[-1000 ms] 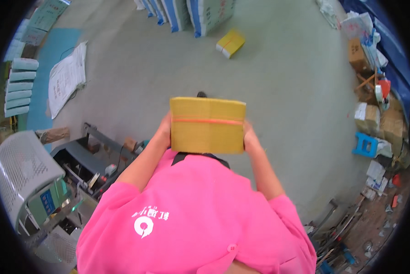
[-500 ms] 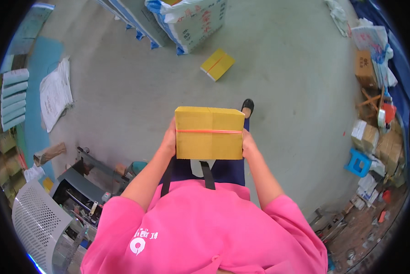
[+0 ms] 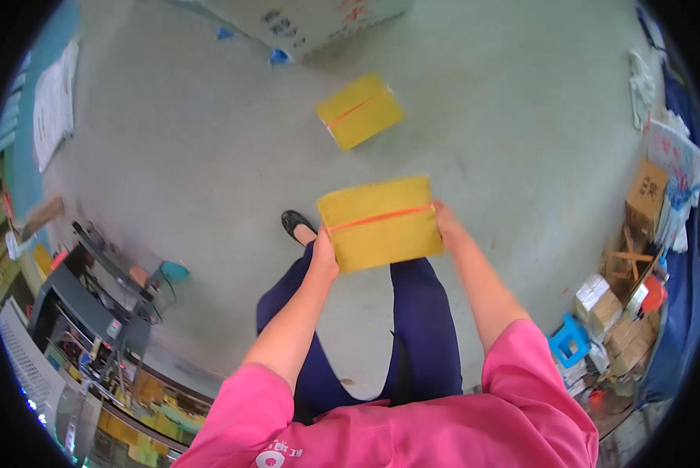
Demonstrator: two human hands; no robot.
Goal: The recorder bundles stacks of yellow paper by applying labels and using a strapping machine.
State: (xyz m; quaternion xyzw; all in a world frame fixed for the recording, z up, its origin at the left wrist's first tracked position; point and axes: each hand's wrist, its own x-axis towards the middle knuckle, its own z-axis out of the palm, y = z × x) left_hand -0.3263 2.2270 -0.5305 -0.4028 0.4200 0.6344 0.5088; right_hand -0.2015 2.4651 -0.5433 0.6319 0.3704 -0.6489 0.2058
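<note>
A yellow block-shaped bundle (image 3: 383,243), bound across its middle with an orange strap, is held level in front of my legs. My left hand (image 3: 327,254) grips its left end, and my right hand (image 3: 449,227) grips its right end. Both hands' fingers are partly hidden under and behind it. A similar yellow bundle (image 3: 362,125) with an orange strap and pale sides lies on the floor a little farther ahead, turned at an angle. Neither hand touches that one.
A large white printed sack (image 3: 319,27) stands at the far edge. To the left is a dark machine (image 3: 77,292) with a cable beside it. At right are a blue plastic stool (image 3: 570,341), cardboard boxes (image 3: 646,195) and a blue sheet (image 3: 681,304). My black shoe (image 3: 291,222) is on the floor.
My hands and the held bundle have moved away from my body, closer to the floor bundle. The held bundle now sits tilted slightly. My legs show spread apart, and the view has shifted forward.
</note>
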